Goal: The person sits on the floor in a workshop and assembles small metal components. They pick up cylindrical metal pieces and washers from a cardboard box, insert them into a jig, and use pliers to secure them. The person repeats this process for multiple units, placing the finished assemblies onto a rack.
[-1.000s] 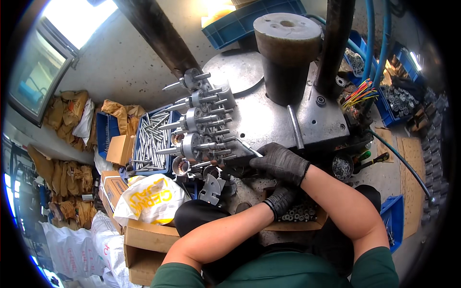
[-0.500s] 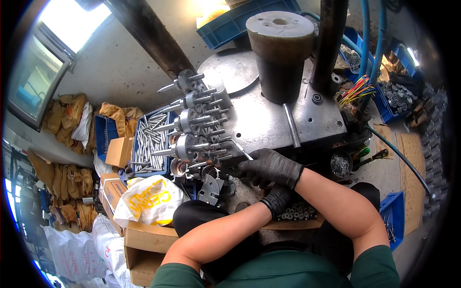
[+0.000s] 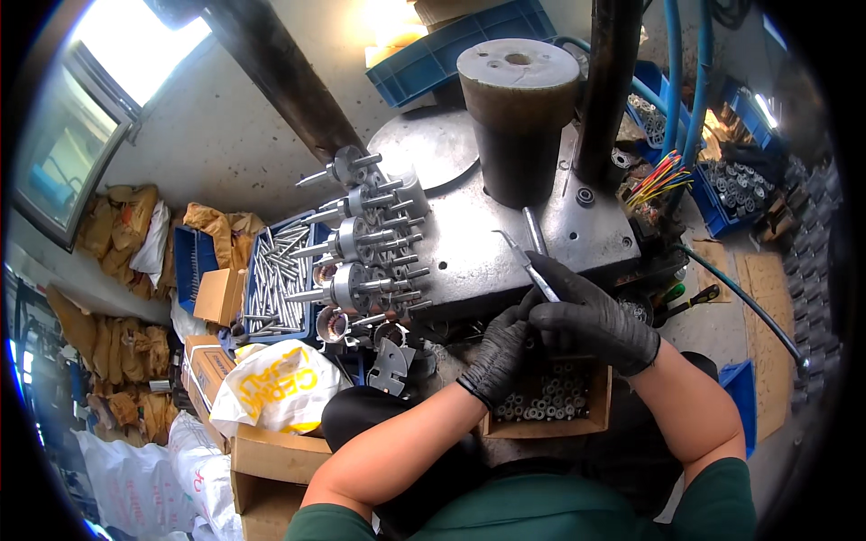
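Note:
My right hand (image 3: 600, 316), in a dark grey glove, is closed around a slim metal pick with a bent tip (image 3: 520, 256). Its tip points up and left, over the front of the steel press plate (image 3: 487, 248). Close against it, my gloved left hand (image 3: 501, 353) has its fingers curled together; whatever they hold is hidden. Below both hands sits an open cardboard box (image 3: 593, 422) of small round metal parts (image 3: 550, 395). A metal rod (image 3: 535, 231) lies on the plate just beyond the pick.
Several motor rotors on shafts (image 3: 347, 239) crowd the plate's left edge. Beside them stands a blue crate of metal shafts (image 3: 281, 270). A heavy cylinder (image 3: 519, 117) rises from the plate between dark columns (image 3: 606, 99). Screwdrivers (image 3: 695, 302) and a green hose (image 3: 744, 293) are at right.
My right hand has moved right, carrying the pick away from the rotors. The left hand has come up and left from beneath it, uncovering more of the box of parts. The view has shifted slightly.

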